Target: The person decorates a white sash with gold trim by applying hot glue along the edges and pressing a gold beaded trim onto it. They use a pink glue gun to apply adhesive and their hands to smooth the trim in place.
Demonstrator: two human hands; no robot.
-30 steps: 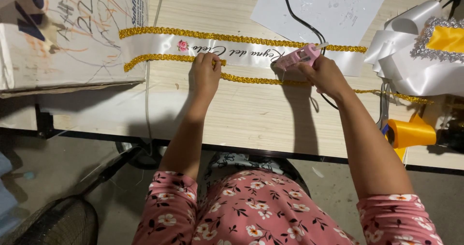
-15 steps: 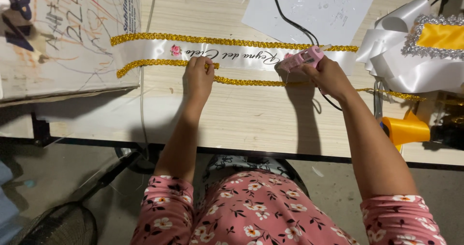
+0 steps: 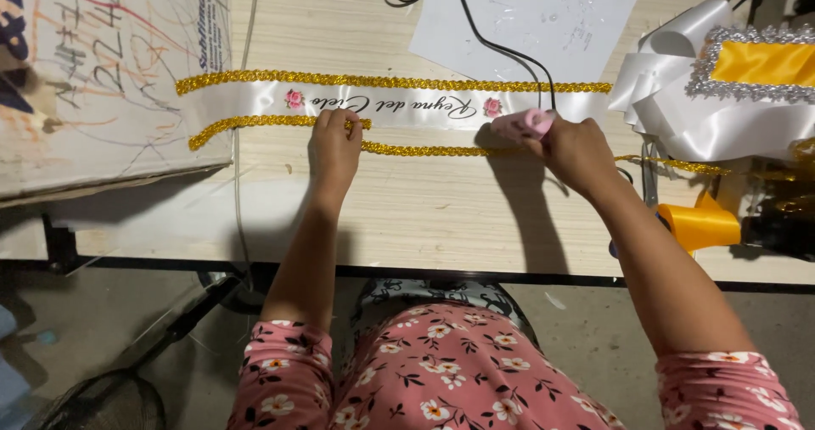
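A white satin sash (image 3: 399, 103) with script lettering, small pink roses and gold braid along its far edge lies across the wooden table (image 3: 407, 201). A loose gold braid trim (image 3: 424, 149) runs along its near edge. My left hand (image 3: 333, 146) presses the trim against the sash's near edge with its fingertips. My right hand (image 3: 577, 150) grips a pink glue gun (image 3: 522, 124) with a black cord, its tip at the sash's near edge.
A scribbled cardboard sheet (image 3: 93, 73) covers the table's left end. White paper (image 3: 543, 14) lies at the back. At the right sit bunched white ribbon with a yellow, silver-trimmed piece (image 3: 739, 82) and a yellow ribbon roll (image 3: 700, 224). A fan (image 3: 102, 404) stands on the floor.
The view has shifted slightly. My right hand has moved the glue gun a little to the left along the sash's near edge; my left hand stays pressing the trim.
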